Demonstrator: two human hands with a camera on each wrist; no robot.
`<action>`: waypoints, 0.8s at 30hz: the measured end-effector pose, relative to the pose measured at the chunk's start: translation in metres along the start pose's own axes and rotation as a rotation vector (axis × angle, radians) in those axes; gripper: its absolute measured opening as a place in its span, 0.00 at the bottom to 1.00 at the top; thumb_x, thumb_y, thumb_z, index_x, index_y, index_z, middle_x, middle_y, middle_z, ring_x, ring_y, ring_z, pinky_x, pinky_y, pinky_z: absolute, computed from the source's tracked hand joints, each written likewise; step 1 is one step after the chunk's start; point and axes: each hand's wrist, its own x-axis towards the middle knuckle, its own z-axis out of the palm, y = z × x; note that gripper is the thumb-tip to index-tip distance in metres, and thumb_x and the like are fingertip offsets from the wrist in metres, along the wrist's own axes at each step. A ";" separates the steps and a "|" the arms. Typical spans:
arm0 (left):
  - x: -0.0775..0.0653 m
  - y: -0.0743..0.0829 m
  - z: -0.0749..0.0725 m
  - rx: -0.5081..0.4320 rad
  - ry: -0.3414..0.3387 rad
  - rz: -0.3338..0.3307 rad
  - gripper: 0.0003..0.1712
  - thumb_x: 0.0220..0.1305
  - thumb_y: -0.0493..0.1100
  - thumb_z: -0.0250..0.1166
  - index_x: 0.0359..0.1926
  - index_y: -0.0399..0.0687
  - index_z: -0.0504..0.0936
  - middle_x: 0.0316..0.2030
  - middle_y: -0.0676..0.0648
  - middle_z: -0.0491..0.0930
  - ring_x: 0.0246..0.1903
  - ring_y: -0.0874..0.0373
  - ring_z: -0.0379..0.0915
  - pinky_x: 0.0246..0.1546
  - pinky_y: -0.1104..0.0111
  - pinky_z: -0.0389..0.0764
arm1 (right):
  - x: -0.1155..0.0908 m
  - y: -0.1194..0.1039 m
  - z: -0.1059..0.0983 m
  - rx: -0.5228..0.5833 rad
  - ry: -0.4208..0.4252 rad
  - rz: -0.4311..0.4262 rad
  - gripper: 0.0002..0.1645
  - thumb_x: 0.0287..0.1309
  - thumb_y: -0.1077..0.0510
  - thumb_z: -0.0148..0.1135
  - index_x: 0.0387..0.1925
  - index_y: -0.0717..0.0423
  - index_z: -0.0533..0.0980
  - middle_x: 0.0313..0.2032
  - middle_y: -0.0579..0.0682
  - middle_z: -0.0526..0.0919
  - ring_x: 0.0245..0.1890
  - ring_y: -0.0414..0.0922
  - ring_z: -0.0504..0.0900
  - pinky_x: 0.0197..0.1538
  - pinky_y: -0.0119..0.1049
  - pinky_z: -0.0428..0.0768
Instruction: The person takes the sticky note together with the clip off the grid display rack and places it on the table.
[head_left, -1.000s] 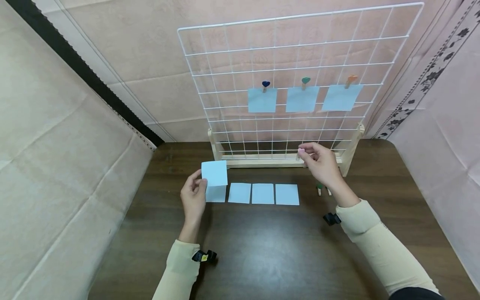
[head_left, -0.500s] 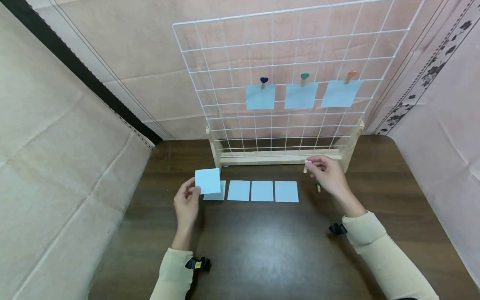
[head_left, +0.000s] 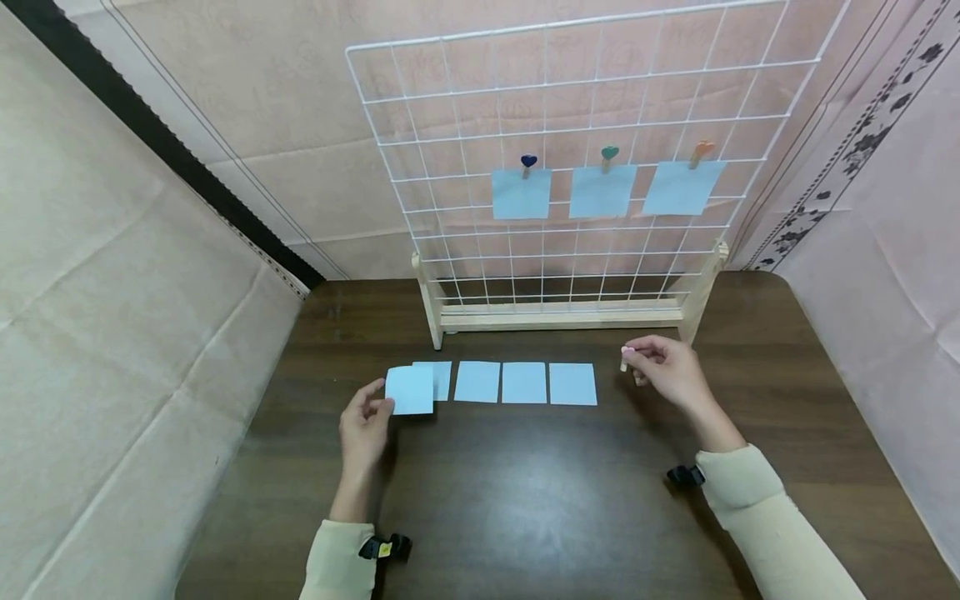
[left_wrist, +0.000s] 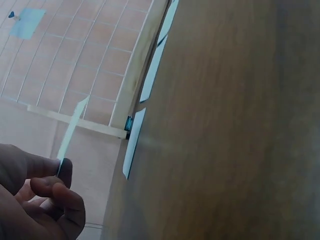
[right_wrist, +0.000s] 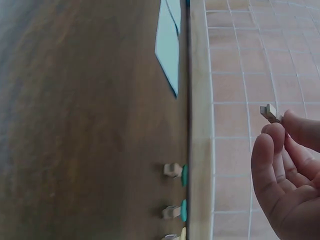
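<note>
My left hand (head_left: 365, 429) pinches a square light-blue paper note (head_left: 409, 390) by its left edge, over the left end of a row of similar notes (head_left: 477, 381) on the table. In the left wrist view this note (left_wrist: 71, 127) shows nearly edge-on between thumb and fingers. My right hand (head_left: 671, 371) pinches a small wooden clothespin (head_left: 623, 364) with a pinkish top, right of the row. The right wrist view shows the clothespin's wooden end (right_wrist: 270, 112) sticking out past the fingertips; the pink part is mostly hidden by them.
A white wire grid on a wooden base (head_left: 562, 317) stands behind. Three blue notes (head_left: 603, 192) hang on it from clothespins with dark-blue, green and orange tops. Loose clothespins (right_wrist: 173, 170) lie on the table near my right hand. Cloth walls surround the table.
My left hand has lowered the note toward me and slightly left. My right hand has come down from in front of the grid base with the clothespin, moving a little right.
</note>
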 end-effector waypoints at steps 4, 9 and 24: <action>-0.004 -0.005 -0.003 -0.004 -0.047 -0.045 0.25 0.75 0.34 0.63 0.70 0.40 0.76 0.41 0.33 0.85 0.16 0.64 0.65 0.21 0.72 0.72 | 0.000 0.011 -0.001 -0.004 -0.018 0.030 0.16 0.74 0.62 0.64 0.51 0.75 0.81 0.34 0.67 0.86 0.26 0.45 0.84 0.31 0.35 0.85; -0.008 -0.009 -0.006 0.011 -0.061 -0.071 0.26 0.75 0.34 0.63 0.71 0.41 0.74 0.41 0.34 0.86 0.18 0.62 0.68 0.21 0.71 0.73 | 0.001 0.021 -0.002 0.001 -0.034 0.055 0.16 0.75 0.65 0.61 0.52 0.78 0.78 0.36 0.70 0.86 0.28 0.49 0.86 0.32 0.36 0.86; -0.019 -0.023 -0.008 0.149 -0.143 -0.079 0.14 0.73 0.33 0.65 0.56 0.42 0.84 0.34 0.40 0.86 0.24 0.57 0.70 0.27 0.67 0.72 | -0.010 0.034 -0.005 -0.010 -0.059 0.151 0.17 0.74 0.60 0.65 0.50 0.75 0.80 0.36 0.61 0.88 0.30 0.46 0.86 0.34 0.35 0.87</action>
